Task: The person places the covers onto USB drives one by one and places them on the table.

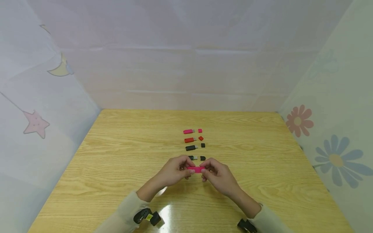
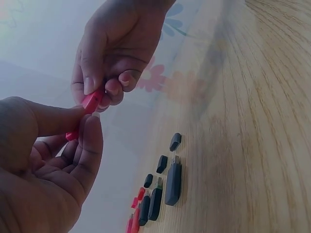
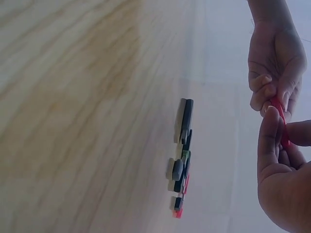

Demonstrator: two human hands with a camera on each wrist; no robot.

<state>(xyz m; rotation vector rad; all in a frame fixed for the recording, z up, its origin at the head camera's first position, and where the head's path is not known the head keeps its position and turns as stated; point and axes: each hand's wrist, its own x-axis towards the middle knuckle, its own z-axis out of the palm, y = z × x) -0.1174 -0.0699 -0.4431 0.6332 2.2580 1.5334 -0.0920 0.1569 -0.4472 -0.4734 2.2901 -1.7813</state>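
Observation:
Both hands hold one bright pink USB stick [image 1: 196, 169] level between them, low over the table. My left hand [image 1: 174, 171] pinches its left end between thumb and fingers. At the right end, my right hand [image 1: 219, 176] pinches it the same way. No metal plug shows on it, and the fingertips cover both ends. Just beyond the hands lies a black USB stick [image 1: 191, 157], partly hidden by the left fingers, with its black cap [image 1: 203, 158] off to the right. In the left wrist view, the pink stick [image 2: 91, 102] runs from one hand's fingers to the other's.
Farther back lie another black USB stick [image 1: 190, 148], a red one [image 1: 189, 140] and a pink one [image 1: 188, 131], each uncapped with its cap to the right. They form a column on the wooden table [image 1: 131, 145]. Patterned sheets [image 1: 186, 71] stand around three sides.

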